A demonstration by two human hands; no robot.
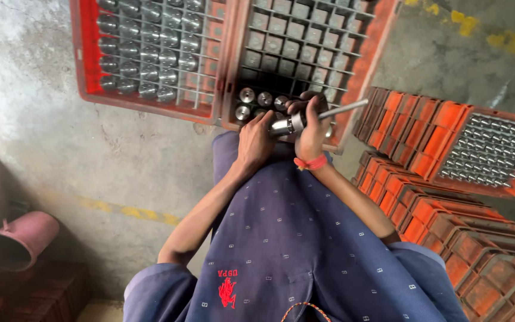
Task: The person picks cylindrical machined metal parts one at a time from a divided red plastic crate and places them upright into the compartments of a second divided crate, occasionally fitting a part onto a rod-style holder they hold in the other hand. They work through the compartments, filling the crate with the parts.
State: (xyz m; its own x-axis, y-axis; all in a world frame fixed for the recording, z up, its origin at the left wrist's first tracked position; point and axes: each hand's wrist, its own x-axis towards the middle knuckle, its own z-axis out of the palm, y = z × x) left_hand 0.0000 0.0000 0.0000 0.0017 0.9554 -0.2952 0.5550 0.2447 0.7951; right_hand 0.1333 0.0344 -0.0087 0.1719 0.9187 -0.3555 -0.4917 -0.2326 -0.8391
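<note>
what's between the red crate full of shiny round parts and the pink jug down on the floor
Only bare grey concrete floor lies between the red crate and the pink jug, as the head view shows.

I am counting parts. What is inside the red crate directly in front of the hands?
The red crate has a wire grid, most cells empty. A few round metal parts stand at its near edge. Both hands cover the cells beside them.

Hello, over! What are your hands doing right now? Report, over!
Left hand steadies the metal part. Right hand closed around part and rod. Both over the partly filled crate. Nothing in the way.
</note>
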